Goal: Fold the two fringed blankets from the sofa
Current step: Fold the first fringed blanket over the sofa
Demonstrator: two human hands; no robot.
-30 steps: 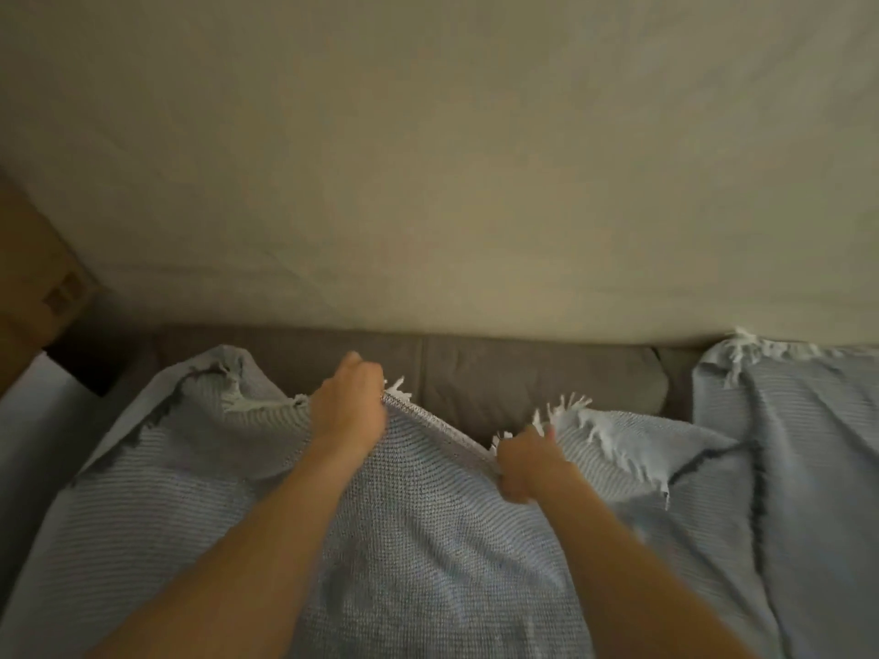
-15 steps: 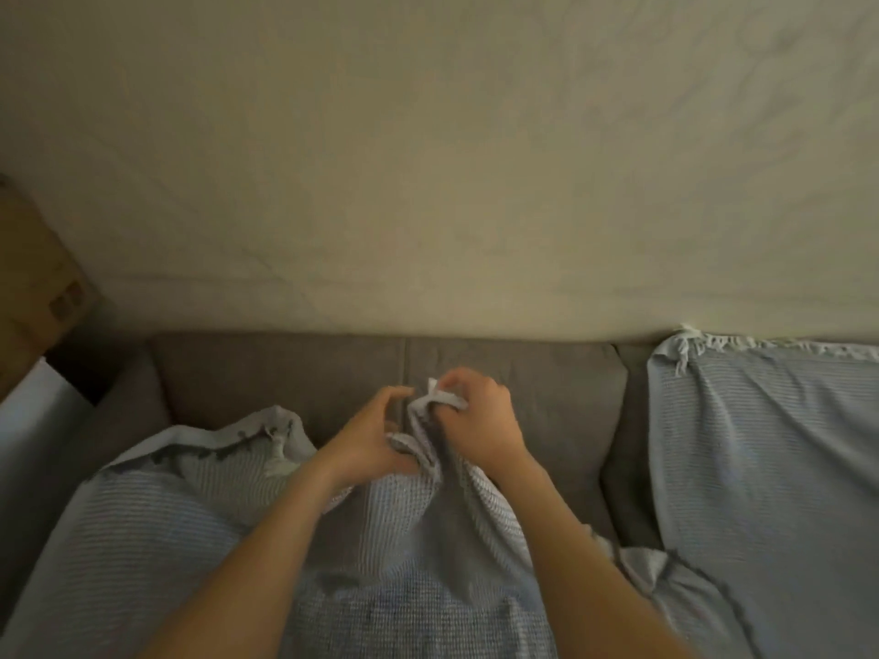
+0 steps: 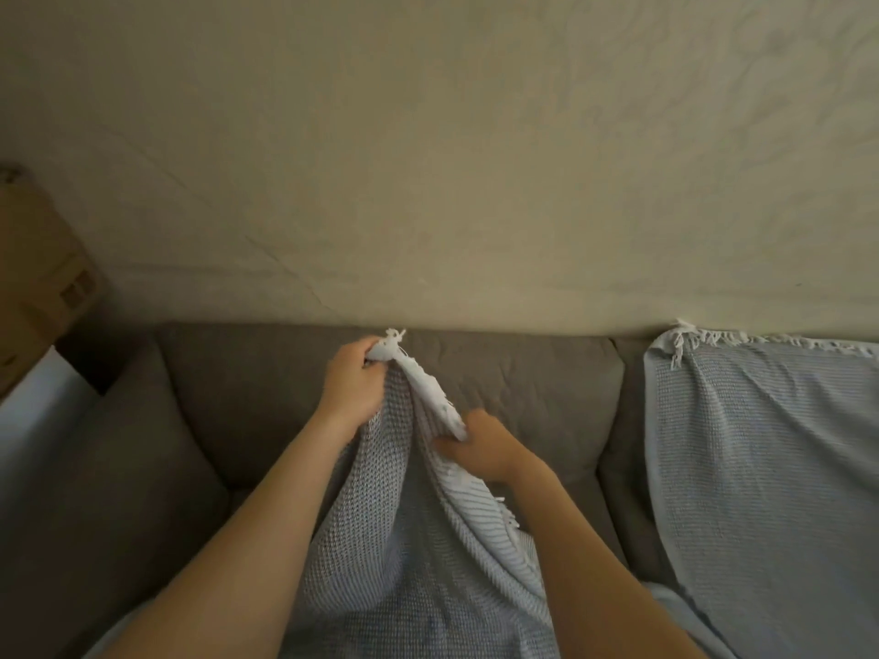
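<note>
I see my left hand clenched round the bunched white-fringed end of the pale blue waffle blanket, my right hand pinching its edge just below, cloth hanging beneath both.

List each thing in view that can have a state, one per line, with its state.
held blanket: bunched, held up, not yet folded.
second blanket: spread over the sofa, unfolded.
left grip: curled round the held blanket's fringed end.
right grip: pinching its edge lower down.
</note>
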